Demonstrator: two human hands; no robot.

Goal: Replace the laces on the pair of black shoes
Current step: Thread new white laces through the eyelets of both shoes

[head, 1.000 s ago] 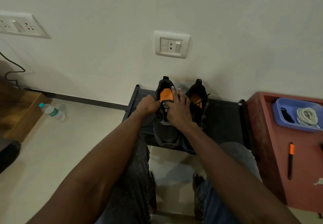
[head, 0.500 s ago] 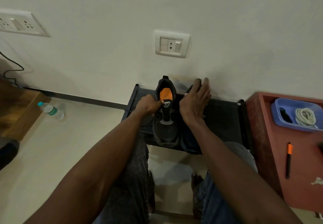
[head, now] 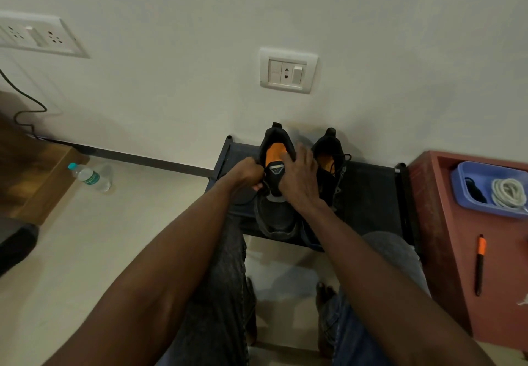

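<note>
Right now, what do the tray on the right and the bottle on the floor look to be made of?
Tray: likely plastic; uniform blue with a smooth moulded rim and a soft sheen. Bottle: clear plastic, it seems; the floor shows through its body, with a teal cap and a green-and-white label. Neither can be confirmed by look alone.

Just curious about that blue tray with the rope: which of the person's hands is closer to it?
Right. The right hand rests on the nearer shoe, some way left of the blue tray; the left hand is farther left.
</note>
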